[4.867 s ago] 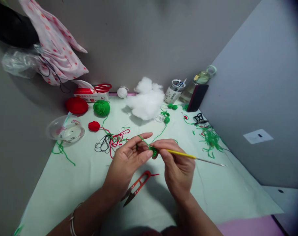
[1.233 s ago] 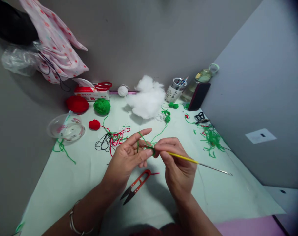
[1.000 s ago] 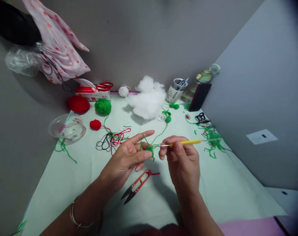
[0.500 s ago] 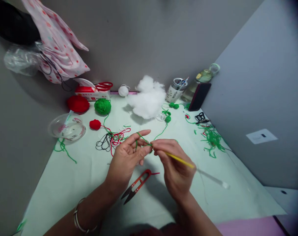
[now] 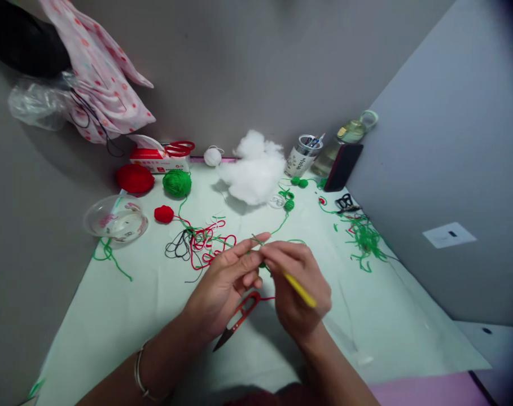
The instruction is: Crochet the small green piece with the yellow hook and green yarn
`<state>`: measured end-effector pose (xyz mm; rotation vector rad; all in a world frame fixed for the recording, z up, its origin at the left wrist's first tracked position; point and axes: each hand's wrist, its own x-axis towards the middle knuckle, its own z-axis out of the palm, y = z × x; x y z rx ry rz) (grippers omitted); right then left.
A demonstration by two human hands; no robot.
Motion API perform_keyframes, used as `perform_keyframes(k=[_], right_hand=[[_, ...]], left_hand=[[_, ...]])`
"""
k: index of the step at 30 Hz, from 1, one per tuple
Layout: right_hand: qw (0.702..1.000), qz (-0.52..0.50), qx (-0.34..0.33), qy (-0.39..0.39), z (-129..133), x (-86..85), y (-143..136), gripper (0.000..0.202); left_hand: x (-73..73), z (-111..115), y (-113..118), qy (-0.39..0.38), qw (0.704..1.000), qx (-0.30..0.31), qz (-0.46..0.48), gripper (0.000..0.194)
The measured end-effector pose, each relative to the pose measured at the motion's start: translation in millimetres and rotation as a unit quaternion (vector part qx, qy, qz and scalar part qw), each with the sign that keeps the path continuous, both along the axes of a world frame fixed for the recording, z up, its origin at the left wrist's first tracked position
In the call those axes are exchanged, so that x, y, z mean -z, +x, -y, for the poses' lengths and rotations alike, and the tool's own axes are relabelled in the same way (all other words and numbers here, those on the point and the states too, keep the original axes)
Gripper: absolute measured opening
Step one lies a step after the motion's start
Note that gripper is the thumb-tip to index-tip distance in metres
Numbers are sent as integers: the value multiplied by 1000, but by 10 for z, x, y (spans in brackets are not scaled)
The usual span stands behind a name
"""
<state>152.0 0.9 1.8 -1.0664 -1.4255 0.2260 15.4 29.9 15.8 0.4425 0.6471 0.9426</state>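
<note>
My right hand point(image 5: 301, 282) is closed around a yellow-handled crochet hook point(image 5: 299, 288), its tip meeting the work at my left fingertips. Between thumb and fingers my left hand point(image 5: 224, 282) pinches a small piece of green crochet point(image 5: 262, 263), mostly covered by the fingers. A strand of green yarn point(image 5: 256, 239) crosses the left index finger. Below the left hand lie red thread snips point(image 5: 239, 316), partly hidden by that hand, with a bit of red yarn at the handle end.
Behind the hands sit white stuffing point(image 5: 254, 172), a green yarn ball point(image 5: 177, 183) and a small red yarn ball point(image 5: 163, 213). Tangled yarn point(image 5: 205, 237) lies left; green scraps point(image 5: 366, 239) lie right. A plastic bowl point(image 5: 115, 220), pen can point(image 5: 305, 155) and phone point(image 5: 343, 167) stand around.
The hook has swung to point more toward me, with my right wrist turned. My left hand has rolled inward and its index finger has come down, now covering more of the snips.
</note>
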Motion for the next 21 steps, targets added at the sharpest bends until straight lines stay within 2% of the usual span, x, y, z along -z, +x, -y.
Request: perform_keyframes(k=[3,6,10,16,21], right_hand=[[987,-147,-42,-51,-21,-32,72,22],[959,-235,-119,-100,-55,-44,103,16],[954,-233,-144,-122,-61,-9,71,14],[943,-253,-163,-142,-62,1,81,16],[965,-200,-123,-116,-52,-2,68,13]], left_hand=[[-20,-49,-49,-1,1000,-18,-4,25],[-40,-60,-70,56,997,-39,-44,29],[-22,-9,-40,103,992,-6,-74,36],[-7,1,-36,101,990,-13,-98,54],[-25,13,-49,100,987,-10,-122,69]])
